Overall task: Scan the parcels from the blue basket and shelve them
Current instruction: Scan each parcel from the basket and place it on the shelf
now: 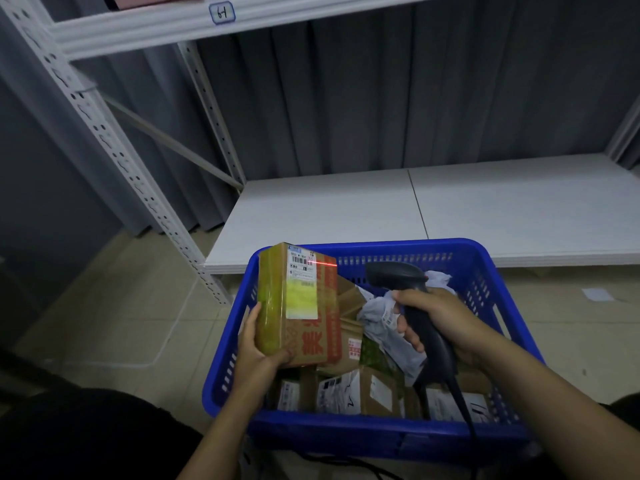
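Though aslant, parcel (298, 308) upright (barcode (300, 260) uppermost)

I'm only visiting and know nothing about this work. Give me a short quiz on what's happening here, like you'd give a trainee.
1. Which hand grips the black scanner? A: the left hand. B: the right hand. C: neither.
2. True or false: the cardboard box lies flat inside the blue basket.
3. Fill in: the tag on the upper shelf beam reads ___.
Key: 1 B. 2 False: the left hand holds it up over the other parcels. 3 64.
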{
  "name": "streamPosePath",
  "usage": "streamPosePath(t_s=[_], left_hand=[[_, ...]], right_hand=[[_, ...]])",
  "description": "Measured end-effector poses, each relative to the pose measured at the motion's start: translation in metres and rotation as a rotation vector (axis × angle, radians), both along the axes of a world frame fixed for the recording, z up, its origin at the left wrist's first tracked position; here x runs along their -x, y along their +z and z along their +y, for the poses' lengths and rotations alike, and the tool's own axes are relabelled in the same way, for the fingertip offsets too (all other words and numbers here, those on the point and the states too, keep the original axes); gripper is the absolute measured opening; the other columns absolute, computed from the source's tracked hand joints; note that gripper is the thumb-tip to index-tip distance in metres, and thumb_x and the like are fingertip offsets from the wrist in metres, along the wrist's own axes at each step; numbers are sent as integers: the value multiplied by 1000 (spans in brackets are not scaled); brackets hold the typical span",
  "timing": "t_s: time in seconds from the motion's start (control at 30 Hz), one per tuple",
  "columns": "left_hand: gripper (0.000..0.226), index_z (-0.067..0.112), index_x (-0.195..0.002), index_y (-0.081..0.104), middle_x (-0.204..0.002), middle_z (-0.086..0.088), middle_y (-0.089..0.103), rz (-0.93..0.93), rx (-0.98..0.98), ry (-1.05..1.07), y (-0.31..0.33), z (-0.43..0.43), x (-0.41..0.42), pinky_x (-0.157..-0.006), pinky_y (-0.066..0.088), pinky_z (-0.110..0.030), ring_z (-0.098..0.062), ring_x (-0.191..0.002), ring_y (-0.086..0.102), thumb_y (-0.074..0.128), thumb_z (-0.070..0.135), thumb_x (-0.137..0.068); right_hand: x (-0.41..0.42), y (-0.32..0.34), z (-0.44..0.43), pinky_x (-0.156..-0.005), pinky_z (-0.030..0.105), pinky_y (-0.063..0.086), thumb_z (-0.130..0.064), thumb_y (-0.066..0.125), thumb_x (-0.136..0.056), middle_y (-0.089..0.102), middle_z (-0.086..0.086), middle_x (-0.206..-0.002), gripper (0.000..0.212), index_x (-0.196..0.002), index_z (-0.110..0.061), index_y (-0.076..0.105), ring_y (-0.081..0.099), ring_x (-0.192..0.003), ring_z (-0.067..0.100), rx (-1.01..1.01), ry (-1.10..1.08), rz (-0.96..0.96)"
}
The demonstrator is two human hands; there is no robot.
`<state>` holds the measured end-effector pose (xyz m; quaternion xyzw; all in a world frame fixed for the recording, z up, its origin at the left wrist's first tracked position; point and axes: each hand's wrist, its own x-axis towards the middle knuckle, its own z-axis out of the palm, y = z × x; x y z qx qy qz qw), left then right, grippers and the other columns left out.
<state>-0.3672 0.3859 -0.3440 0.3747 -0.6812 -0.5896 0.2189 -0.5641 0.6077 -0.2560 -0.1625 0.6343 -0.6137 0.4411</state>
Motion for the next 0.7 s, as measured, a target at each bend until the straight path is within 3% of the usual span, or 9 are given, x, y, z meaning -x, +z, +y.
streamPosePath(t_s=[0.07,0.23,0.33,0.43,0.6,0.7], left_hand=[[97,53,-139,31,-149,6,34,-3,6,-10,0,0,2,-92,53,-49,-22,-132,41,74,-4,-73],[94,54,-136,32,-147,5,36,14,-3,-33,3,4,3,-81,54,-35,-21,-129,43,72,-5,-75],[90,52,-136,34,-145,4,39,27,-23,-47,12,8,8,-83,56,-40,-21,-126,46,71,-5,-76],[83,50,-137,36,-143,2,43,67,-35,-97,31,13,22,-87,55,-49,-20,-123,50,72,4,-78],[55,34,-137,44,-122,-3,60,207,-175,-141,86,33,67,-68,58,-30,-21,-103,66,58,9,-90],[40,27,-135,49,-119,-9,65,315,-331,-156,121,44,100,-74,58,-37,-25,-104,67,51,15,-97]], right_hand=[[2,0,0,-45,27,46,-30,62,-91,62,15,-65,28,-83,-3,62,54,-47,21,-5,8,-1],[4,3,-2,-43,26,45,-29,61,-91,61,16,-66,27,-81,-4,62,53,-46,21,-3,15,5],[3,6,-2,-43,27,45,-28,62,-91,64,18,-69,27,-85,-2,62,54,-47,22,-5,-13,42],[5,11,1,-44,28,47,-26,64,-91,67,19,-73,27,-90,1,62,56,-49,25,-3,-115,95],[17,27,13,-50,31,53,-20,66,-91,70,11,-66,23,-92,3,65,61,-53,22,-2,-324,238],[24,40,27,-51,30,53,-17,68,-89,67,6,-57,22,-91,5,65,60,-49,21,23,-470,302]])
